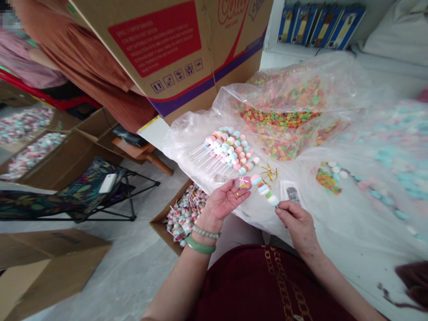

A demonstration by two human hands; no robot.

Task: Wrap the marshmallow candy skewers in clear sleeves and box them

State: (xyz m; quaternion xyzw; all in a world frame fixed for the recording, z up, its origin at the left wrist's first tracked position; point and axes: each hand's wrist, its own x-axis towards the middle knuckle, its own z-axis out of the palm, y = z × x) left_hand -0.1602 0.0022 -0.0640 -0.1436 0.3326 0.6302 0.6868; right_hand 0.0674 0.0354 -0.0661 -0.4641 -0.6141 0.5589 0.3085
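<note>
My left hand (224,201) is palm up with curled fingers around the open end of a clear plastic sleeve (234,182). My right hand (296,223) pinches the stick end of a candy skewer (264,189) of pastel marshmallow pieces; its far end points at the sleeve in my left hand. Just beyond lies a pile of finished skewers (229,149) on clear plastic sheeting (334,214). Gold twist ties (269,171) lie beside the pile. A barcode label packet (292,192) sits near my right hand.
A bag of small coloured ring candies (284,120) lies behind the pile. Loose candies (329,176) and pastel pieces (397,156) spread to the right. A cardboard carton (174,49) looms at top left. A box of wrapped skewers (183,216) sits on the floor below, by a folding stool (96,185).
</note>
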